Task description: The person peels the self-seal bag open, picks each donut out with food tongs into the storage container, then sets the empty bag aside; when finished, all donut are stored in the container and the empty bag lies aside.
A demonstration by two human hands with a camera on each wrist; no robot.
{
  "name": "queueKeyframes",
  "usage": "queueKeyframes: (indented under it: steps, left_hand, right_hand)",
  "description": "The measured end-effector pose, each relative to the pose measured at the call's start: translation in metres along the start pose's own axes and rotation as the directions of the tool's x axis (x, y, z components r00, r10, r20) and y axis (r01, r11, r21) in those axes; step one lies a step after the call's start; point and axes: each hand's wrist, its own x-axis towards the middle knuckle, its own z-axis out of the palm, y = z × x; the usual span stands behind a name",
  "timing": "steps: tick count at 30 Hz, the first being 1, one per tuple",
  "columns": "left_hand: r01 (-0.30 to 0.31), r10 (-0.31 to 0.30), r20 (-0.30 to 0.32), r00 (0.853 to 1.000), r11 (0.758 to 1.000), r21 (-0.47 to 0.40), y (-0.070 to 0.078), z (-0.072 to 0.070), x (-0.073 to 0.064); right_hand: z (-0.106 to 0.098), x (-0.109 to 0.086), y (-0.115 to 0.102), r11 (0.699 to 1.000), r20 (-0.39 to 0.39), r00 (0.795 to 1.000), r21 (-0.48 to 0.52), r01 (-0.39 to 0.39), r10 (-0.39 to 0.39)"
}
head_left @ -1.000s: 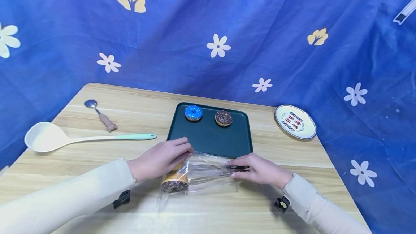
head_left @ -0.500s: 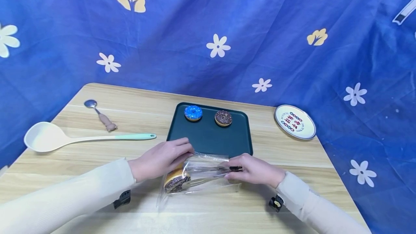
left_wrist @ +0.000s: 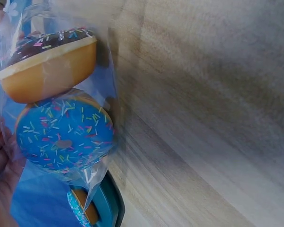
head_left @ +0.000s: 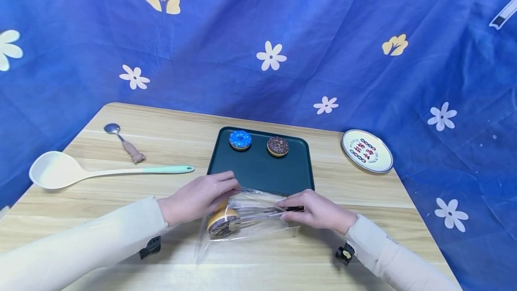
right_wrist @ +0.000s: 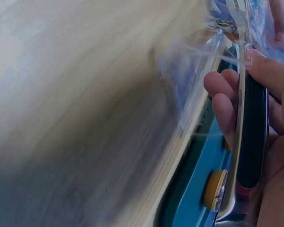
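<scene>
My left hand (head_left: pixel 202 196) holds the far-left side of a clear plastic bag (head_left: pixel 262 228) lying over the table. Inside the bag, in the left wrist view, are a chocolate donut (left_wrist: pixel 52 64) with sprinkles, tipped on edge, and a blue sprinkled donut (left_wrist: pixel 64 135) touching it. My right hand (head_left: pixel 317 210) grips metal tongs (right_wrist: pixel 254 137) with black handle inlays, thumb on one side and fingers on the other. The tongs' arms reach through the bag's right-hand opening, their tips at the chocolate donut. Exact contact at the tips is unclear through the shiny plastic.
Behind the bag lies a dark green tray (head_left: pixel 262 169) bearing another blue donut (head_left: pixel 240 140) and a chocolate donut (head_left: pixel 278 147). A white plate (head_left: pixel 367 152) sits at the far right. On the left are a large ladle (head_left: pixel 60 170) and a small spoon (head_left: pixel 128 148).
My right hand has shifted left, pushing the tongs deeper into the bag. The chocolate donut in the bag has turned and moved slightly up and right. The left hand stays in place.
</scene>
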Motion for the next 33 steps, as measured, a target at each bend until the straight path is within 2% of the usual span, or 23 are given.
queueKeyframes:
  steps: [12,23,33]
  left_hand:
    - [0.000,0.000,0.005,1.000,1.000,-0.005,-0.001,0.000,-0.001]
    - [-0.009,0.009,-0.004,1.000,1.000,0.006,-0.002,0.000,-0.001]
    - [-0.002,0.002,0.000,1.000,1.000,0.020,0.000,-0.001,0.000]
  right_hand:
    - [-0.008,-0.019,0.006,0.999,-0.036,0.998,-0.006,-0.043,0.043]
    - [-0.030,-0.056,0.011,0.976,-0.050,0.979,0.105,-0.192,0.198]
    - [-0.054,-0.093,0.023,0.967,-0.098,0.969,0.140,-0.214,0.229]
